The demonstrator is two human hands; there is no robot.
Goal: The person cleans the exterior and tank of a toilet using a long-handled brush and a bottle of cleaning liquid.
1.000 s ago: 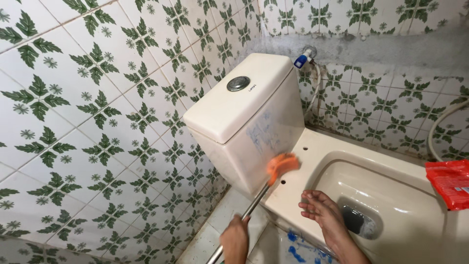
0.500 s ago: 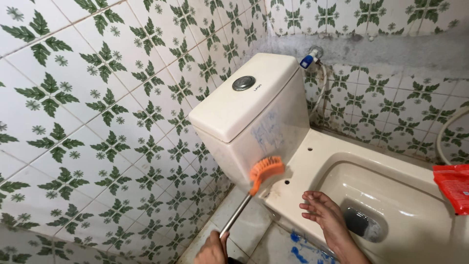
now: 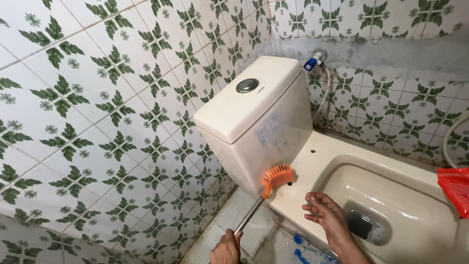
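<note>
Brush (image 3: 276,177) (orange) gripped by left hand (image 3: 225,248) | right hand (image 3: 326,215) — spread on toilet bowl (image 3: 337,156) rim

Left hand (image 3: 225,248) presses orange brush (image 3: 276,177) against cistern (image 3: 254,122); right hand (image 3: 326,215) rests on bowl rim (image 3: 312,161).

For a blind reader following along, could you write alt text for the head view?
A left hand holds an orange toilet brush against a cream cistern, while the right hand rests on the toilet bowl's rim. Green leaf-patterned tiles cover the walls.
</note>
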